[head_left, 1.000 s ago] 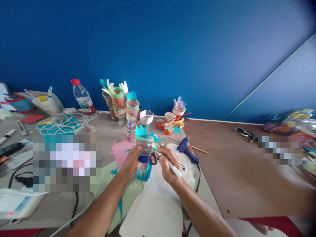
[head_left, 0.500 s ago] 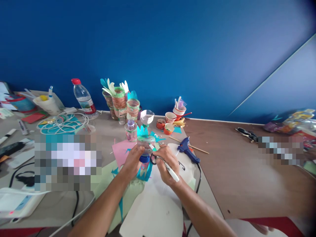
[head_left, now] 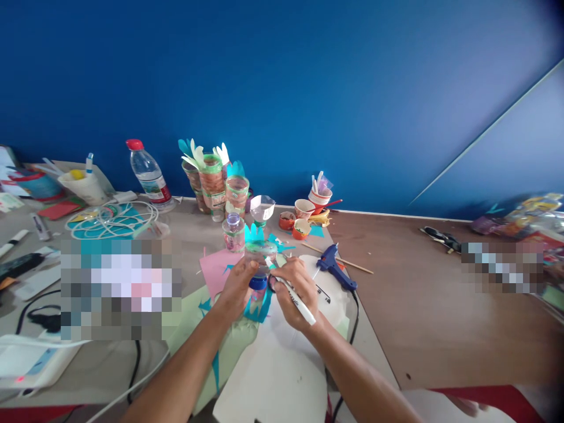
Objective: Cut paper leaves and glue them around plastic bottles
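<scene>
Bottle piece (head_left: 259, 255), clear with green round its wide rim and a blue cap (head_left: 258, 284) at its lower end, is held above the middle of the table (head_left: 440, 305). At the far left, a white cup (head_left: 87, 189) holds pens, with a coiled white cord (head_left: 112, 220) in front of it. Next comes a red-capped bottle (head_left: 148, 176), then a cluster of banded cups (head_left: 213, 176) with white and blue paper petals. Pink paper (head_left: 214, 269) and green paper (head_left: 189, 338) lie nearer the person, the left forearm crossing over the green. The left hand (head_left: 237, 283) grips the bottle piece from its left side, thumb toward its front. The right hand (head_left: 298, 286) pinches a white marker (head_left: 302, 308), whose tip reaches the bottle piece; whether it touches the plastic, I cannot tell. Black scissor handles (head_left: 271, 285) show partly between the hands, and a white sheet (head_left: 275, 382) lies below them. Behind the right hand stand small paper cups (head_left: 302, 230). Just right of that hand lies a blue glue gun (head_left: 335, 269), beside a thin wooden stick (head_left: 361, 267).
</scene>
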The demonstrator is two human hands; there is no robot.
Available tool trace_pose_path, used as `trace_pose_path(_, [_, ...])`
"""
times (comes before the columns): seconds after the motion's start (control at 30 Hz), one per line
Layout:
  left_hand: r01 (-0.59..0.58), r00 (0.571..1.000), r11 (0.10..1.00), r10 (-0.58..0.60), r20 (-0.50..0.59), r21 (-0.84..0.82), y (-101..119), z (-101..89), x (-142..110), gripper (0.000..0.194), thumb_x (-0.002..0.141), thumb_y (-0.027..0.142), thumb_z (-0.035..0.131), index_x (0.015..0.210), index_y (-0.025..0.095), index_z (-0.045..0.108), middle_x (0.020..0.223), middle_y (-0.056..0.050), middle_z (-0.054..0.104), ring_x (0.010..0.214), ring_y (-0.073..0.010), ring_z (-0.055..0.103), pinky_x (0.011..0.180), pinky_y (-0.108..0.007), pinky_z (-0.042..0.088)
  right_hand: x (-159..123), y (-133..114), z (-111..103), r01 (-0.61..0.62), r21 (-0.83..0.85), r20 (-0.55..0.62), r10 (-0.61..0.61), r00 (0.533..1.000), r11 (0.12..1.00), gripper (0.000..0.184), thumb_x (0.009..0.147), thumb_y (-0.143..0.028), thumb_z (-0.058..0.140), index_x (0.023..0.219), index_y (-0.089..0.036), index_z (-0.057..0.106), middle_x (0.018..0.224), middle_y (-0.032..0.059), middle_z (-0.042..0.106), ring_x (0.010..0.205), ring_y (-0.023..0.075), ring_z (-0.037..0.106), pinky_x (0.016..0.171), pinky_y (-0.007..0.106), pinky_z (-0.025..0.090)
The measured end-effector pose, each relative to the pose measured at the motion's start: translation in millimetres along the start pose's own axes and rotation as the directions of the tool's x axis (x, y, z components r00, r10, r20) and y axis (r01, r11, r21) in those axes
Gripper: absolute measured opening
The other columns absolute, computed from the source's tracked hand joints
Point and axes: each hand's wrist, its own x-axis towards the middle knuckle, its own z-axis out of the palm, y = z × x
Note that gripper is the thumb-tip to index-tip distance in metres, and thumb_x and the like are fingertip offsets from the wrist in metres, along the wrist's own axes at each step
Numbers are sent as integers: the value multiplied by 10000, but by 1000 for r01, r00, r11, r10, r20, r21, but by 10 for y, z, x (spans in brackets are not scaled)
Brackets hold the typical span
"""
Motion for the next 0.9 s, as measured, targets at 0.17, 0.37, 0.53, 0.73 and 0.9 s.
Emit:
trace_pose_path(0.17, [1, 1000, 1000, -1, 5, 9, -5, -4, 1, 371, 751, 456, 682, 972, 159, 671, 973, -96, 698, 921, -223, 639, 838, -340, 477, -7, 8, 4, 4, -8, -5, -4, 1000, 1000, 226, 805, -131, 525, 991, -214, 626, 760, 29, 612, 714, 174, 568, 817, 434, 447])
trace_pose_path(0.37, [20, 1000, 1000, -20, -6, -7, 4, 9, -9, 358, 752, 453, 680, 962, 163, 671, 960, -88, 702, 898, -204, 645, 856, -338, 467, 38, -39, -14, -33, -44, -35, 31, 999, 998, 212, 823, -134, 497, 961, -227, 628, 726, 18, 600, 686, 171, 564, 768, 408, 453])
trace_pose_path(0.53, [37, 998, 999, -38, -47, -31, 2, 9, 2, 381, 704, 475, 717, 909, 157, 676, 867, -71, 704, 812, -192, 647, 797, -325, 477, 34, -40, -21, -63, -49, -40, 61, 997, 997, 199, 825, -141, 498, 953, -220, 629, 757, 26, 625, 702, 175, 576, 760, 400, 442])
trace_pose_path(0.73, [48, 995, 998, -52, -80, -43, 4, -21, 3, 361, 702, 485, 717, 849, 157, 690, 829, -55, 697, 799, -192, 635, 731, -293, 468, 52, -57, -29, -66, -45, -46, 64, 997, 997, 195, 825, -121, 501, 944, -217, 622, 759, 26, 639, 678, 167, 551, 741, 386, 429])
trace_pose_path(0.9, [72, 993, 996, -77, -91, -61, -29, -69, 3, 375, 711, 483, 711, 900, 161, 687, 880, -60, 698, 816, -179, 633, 756, -287, 471, 58, -53, -29, -83, -61, -40, 81, 996, 995, 169, 829, -140, 500, 924, -211, 620, 754, 28, 642, 669, 166, 554, 744, 389, 434])
